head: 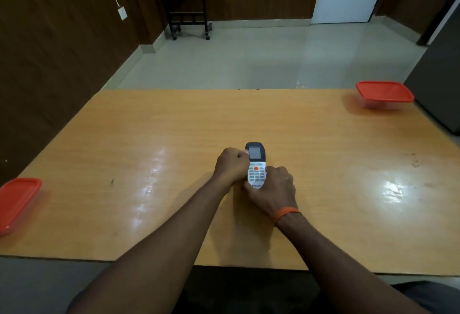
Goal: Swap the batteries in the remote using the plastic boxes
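A white remote (257,165) with a dark screen end and an orange button lies face up in the middle of the wooden table (174,139). My left hand (231,165) grips its left side near the screen. My right hand (272,190) wraps its near end, an orange band on that wrist. One plastic box with a red lid (384,94) stands closed at the table's far right corner. A second red-lidded box (16,203) sits closed at the left edge, partly cut off. No batteries are visible.
A dark grey cabinet (440,84) stands against the table's right side behind the far box. Beyond the far table edge lie a tiled floor and a dark wheeled stand (188,5). The near table edge runs just under my forearms.
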